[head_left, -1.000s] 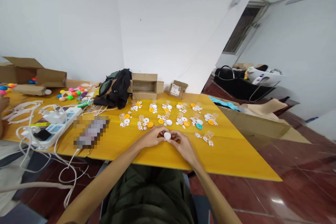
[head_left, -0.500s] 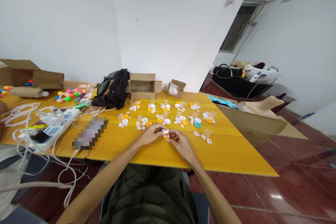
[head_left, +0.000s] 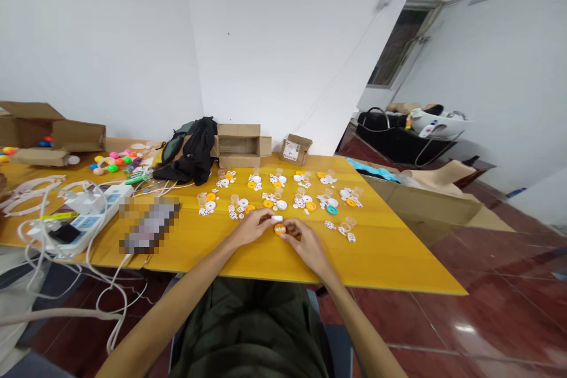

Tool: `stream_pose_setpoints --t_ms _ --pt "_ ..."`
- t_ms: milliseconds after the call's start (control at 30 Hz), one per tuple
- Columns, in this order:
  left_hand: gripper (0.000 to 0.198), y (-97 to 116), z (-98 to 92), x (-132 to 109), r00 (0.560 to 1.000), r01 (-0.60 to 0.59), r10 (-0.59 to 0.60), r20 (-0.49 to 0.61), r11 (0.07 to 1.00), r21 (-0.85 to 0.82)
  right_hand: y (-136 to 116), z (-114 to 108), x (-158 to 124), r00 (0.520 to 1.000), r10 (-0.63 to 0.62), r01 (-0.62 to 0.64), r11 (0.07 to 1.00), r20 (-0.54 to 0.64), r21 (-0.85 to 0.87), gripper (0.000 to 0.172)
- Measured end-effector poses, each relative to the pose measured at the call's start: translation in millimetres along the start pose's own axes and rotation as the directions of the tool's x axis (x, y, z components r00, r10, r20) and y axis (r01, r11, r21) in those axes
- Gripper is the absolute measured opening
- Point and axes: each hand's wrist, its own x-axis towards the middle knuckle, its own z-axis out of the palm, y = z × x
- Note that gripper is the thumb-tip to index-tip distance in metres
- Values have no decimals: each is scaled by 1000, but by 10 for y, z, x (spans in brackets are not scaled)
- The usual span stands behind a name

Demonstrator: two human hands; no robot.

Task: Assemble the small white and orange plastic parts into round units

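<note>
My left hand (head_left: 251, 228) and my right hand (head_left: 305, 243) meet over the yellow table (head_left: 390, 254), fingertips pinched together. Between them sit a small white cap (head_left: 277, 219) and an orange round piece (head_left: 280, 228). My left fingers touch the white cap; my right fingers hold the orange piece. Just beyond my hands lie rows of small parts (head_left: 283, 195): white discs, orange rings, clear little cups and one teal ring (head_left: 331, 209).
Far side of the table: a black bag (head_left: 195, 150), an open cardboard box (head_left: 241, 144) and a smaller box (head_left: 296, 149). At left lie a white power strip (head_left: 91, 212), cables, coloured balls (head_left: 116, 159) and another carton (head_left: 53, 133). Boxes stand on the red floor at right.
The white cap between my fingers has turned and lowered, and an orange piece now shows beneath it. Both hands stayed in about the same place.
</note>
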Motion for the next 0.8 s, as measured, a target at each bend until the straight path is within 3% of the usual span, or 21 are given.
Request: stream_pose_setpoints --t_ms 433,600,700,800 --pt "22 11 10 -8 1000 -23 23 4 1000 18 -10 -3 -9 998 -61 63 995 19 -79 8" --pt "19 15 9 -24 998 -69 70 -5 994 82 3 13 -11 999 -39 40 998 2 -48 14" --pt "18 20 11 -37 993 -116 114 19 986 121 -28 11 -21 997 -25 24 1000 -67 -17 22" --pt "17 43 13 -48 989 -147 142 45 981 129 -99 -5 -38 990 -85 83 996 -110 -22 27"
